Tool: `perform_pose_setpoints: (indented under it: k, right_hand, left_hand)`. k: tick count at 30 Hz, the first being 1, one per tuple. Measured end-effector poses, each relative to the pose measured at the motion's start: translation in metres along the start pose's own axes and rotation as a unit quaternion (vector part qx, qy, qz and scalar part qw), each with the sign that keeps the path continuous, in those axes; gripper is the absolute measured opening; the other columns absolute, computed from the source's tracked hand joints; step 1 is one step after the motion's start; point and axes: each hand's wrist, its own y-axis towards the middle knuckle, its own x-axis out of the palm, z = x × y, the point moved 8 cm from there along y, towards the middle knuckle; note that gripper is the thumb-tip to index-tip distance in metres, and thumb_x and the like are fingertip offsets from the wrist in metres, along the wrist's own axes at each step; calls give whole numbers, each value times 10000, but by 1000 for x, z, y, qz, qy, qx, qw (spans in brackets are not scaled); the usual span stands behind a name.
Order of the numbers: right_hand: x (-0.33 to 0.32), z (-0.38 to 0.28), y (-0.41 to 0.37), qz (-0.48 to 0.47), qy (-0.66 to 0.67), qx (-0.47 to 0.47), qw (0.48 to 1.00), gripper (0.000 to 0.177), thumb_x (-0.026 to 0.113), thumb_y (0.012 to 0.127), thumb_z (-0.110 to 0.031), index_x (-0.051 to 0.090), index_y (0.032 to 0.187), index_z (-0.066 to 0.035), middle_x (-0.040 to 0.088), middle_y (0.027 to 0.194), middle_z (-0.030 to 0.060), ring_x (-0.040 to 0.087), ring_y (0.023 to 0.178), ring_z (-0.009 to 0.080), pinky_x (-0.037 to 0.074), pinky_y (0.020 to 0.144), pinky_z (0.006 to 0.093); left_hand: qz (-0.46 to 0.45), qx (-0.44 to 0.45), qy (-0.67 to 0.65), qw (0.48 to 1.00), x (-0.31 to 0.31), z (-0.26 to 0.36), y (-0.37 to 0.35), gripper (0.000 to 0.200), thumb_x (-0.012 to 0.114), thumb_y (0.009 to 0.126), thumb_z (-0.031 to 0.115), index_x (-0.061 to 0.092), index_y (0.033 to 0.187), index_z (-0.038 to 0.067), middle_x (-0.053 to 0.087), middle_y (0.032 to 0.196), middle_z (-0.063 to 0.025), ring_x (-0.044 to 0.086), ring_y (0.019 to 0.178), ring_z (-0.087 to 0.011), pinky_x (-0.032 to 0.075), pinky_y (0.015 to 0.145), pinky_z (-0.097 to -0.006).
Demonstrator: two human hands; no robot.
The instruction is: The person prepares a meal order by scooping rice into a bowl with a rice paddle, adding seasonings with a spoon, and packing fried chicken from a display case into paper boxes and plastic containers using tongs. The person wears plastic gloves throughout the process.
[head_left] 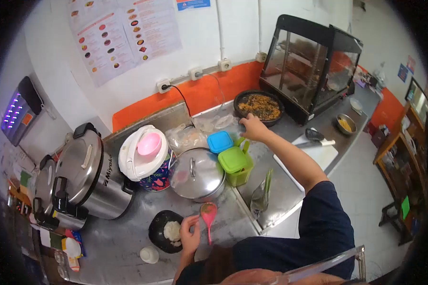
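Observation:
My left hand (190, 235) is curled at the right rim of a black bowl (158, 232) and appears to grip it. A mound of white rice (172, 231) lies in that bowl. Just right of the hand, a pink rice paddle (208, 216) rests on the steel counter. My right hand (254, 128) stretches to the near edge of a round black dish (245, 95) that holds orange-brown crumbly food (266, 109). Its fingers are drawn together; what they hold, if anything, is hidden. Below it are a blue-lidded box (219, 141) and a green-lidded container (234, 160).
A lidded pot (195, 175), a flowered rice container (161, 175) and a large steel pressure cooker (104, 180) stand on the left. A glass display warmer (297, 64) is at the back right. Nearer lie a cutting board (325, 156), knife (325, 142) and small white cup (149, 255).

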Motion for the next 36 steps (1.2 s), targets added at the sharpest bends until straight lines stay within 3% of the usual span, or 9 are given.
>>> perform_pose_setpoints:
  k: [1,4,8,10,13,17,28,33,36]
  right_hand:
    - [6,1,4,-1,7,-8,1000,444,666,611,-315,552,958,-64,569,879,211,549,798,360,437,747,410]
    - [56,12,8,-261,54,52,963,436,690,608,-214,542,945,19,577,859,224,561,832,329,446,736,361]
    - [64,4,19,-243,169,-19,955,381,683,617,-210,568,889,31,591,795,210,585,763,304,460,684,342]
    - [45,9,28,-55,259,1,964,305,662,644,-190,589,847,26,601,752,182,597,696,267,462,645,326]
    - [84,19,28,-103,420,87,897,253,641,671,-180,587,825,13,596,720,172,593,655,241,456,612,321]
    - [77,12,24,-154,388,46,907,207,619,697,-164,578,800,11,586,672,164,582,609,244,450,574,317]
    - [61,-11,20,-93,404,-102,904,153,588,720,-128,551,758,16,570,629,161,573,567,278,439,526,322]
    - [73,-6,21,-153,458,-68,873,156,584,735,-130,556,787,15,582,626,128,588,569,202,434,517,304]
    - [94,5,20,-177,504,-15,845,156,570,756,-120,553,796,30,593,647,96,587,583,151,446,519,279]
  left_hand:
    - [-16,42,10,999,16,18,13,152,531,752,29,528,899,-11,573,850,-106,552,770,-197,425,717,-282]
    - [-67,165,207,962,62,73,63,272,566,690,51,503,949,-2,522,962,-144,488,920,-288,376,825,-351]
    - [-148,243,316,905,117,99,146,535,590,618,64,387,1112,27,360,1177,-183,347,1084,-356,302,914,-415]
    - [-212,225,409,858,140,84,189,740,632,578,91,274,1225,66,251,1275,-188,256,1169,-371,256,957,-441]
    - [-280,198,467,815,166,43,238,931,700,520,143,173,1287,96,171,1326,-192,180,1217,-375,211,984,-463]
    - [-386,116,408,819,189,-24,273,1097,777,420,223,136,1301,100,184,1315,-204,177,1213,-383,213,977,-477]
    - [-351,126,340,863,184,-15,274,1071,744,436,173,113,1296,70,267,1156,-214,276,1114,-380,246,952,-416]
    - [-306,134,286,898,171,9,277,1062,739,451,161,95,1287,48,242,1156,-206,261,1122,-363,223,961,-418]
    - [-180,175,273,929,144,59,268,1042,745,473,152,94,1279,42,238,1163,-190,264,1133,-335,238,959,-398]
